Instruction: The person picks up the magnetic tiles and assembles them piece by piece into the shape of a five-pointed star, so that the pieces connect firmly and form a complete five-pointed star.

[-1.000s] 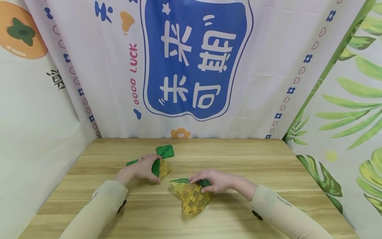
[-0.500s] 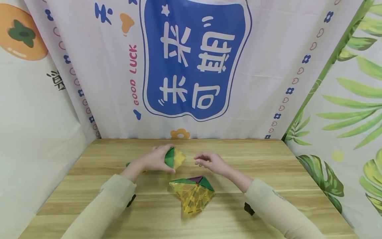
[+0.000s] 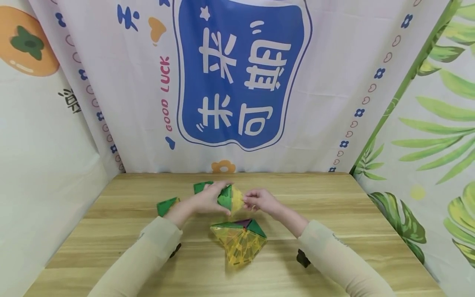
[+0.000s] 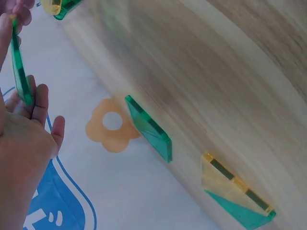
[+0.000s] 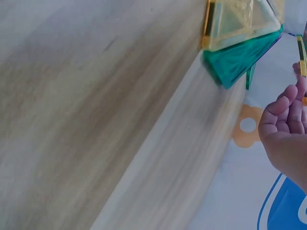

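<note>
My left hand (image 3: 208, 202) holds a piece of joined magnetic tiles, one green tile (image 3: 224, 199) and one yellow tile (image 3: 236, 199), above the table. From the other side, my right hand (image 3: 262, 202) pinches the yellow tile's tip between thumb and fingers. Nearer to me lies a larger built shape of magnetic tiles (image 3: 243, 246), mostly yellow with green and purple along its far side. In the left wrist view, the green tile (image 4: 20, 72) shows edge-on between the left hand's thumb and fingers. The right wrist view catches the right hand (image 5: 288, 132) at its edge.
A green square tile (image 3: 200, 187) lies behind the left hand. Further left, a green and yellow tile piece (image 3: 167, 206) lies beside the left wrist. The wooden table (image 3: 315, 206) ends at a printed cloth (image 3: 326, 123) at the back.
My left hand has lifted the green and yellow piece and carried it right. My right hand has let go of the larger shape, moved away from me, and now pinches the yellow tile.
</note>
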Action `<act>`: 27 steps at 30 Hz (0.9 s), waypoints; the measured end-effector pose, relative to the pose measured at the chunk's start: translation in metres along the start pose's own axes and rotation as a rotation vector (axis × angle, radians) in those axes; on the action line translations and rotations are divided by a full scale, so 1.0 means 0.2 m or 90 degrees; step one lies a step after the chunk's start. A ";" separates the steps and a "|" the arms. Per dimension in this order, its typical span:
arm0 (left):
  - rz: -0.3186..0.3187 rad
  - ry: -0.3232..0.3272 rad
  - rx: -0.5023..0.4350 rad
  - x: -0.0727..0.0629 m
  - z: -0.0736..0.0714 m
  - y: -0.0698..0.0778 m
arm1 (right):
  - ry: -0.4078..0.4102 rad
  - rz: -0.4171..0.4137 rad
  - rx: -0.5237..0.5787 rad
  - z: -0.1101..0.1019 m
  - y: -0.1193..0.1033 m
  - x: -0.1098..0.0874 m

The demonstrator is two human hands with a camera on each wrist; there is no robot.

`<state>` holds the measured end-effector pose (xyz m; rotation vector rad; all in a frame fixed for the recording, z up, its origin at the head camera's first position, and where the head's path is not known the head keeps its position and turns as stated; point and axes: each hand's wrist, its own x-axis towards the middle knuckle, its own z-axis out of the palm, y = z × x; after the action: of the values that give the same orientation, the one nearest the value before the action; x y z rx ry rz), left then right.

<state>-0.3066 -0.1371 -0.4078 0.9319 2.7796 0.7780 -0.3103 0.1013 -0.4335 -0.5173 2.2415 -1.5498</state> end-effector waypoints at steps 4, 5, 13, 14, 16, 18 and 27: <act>0.007 0.003 -0.077 0.02 0.00 -0.02 | -0.029 0.004 -0.011 -0.03 0.02 0.00; 0.012 0.005 -0.091 0.02 -0.01 -0.02 | -0.040 0.006 -0.011 -0.03 0.02 0.00; -0.001 -0.007 -0.130 0.06 0.04 -0.03 | -0.115 0.000 -0.013 -0.08 0.08 0.02; -0.005 -0.008 -0.132 0.07 0.05 -0.03 | -0.121 -0.001 -0.013 -0.08 0.09 0.03; -0.008 -0.008 -0.144 0.08 0.07 -0.03 | -0.131 0.005 -0.010 -0.09 0.11 0.03; -0.004 -0.009 -0.154 0.09 0.10 -0.03 | -0.142 0.011 -0.010 -0.10 0.13 0.04; -0.022 -0.035 -0.183 0.11 0.17 -0.05 | -0.160 0.041 -0.009 -0.11 0.19 0.03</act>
<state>-0.3201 -0.1159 -0.4416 0.8347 2.5383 1.0916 -0.3299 0.1276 -0.4631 -0.6025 2.0591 -1.3557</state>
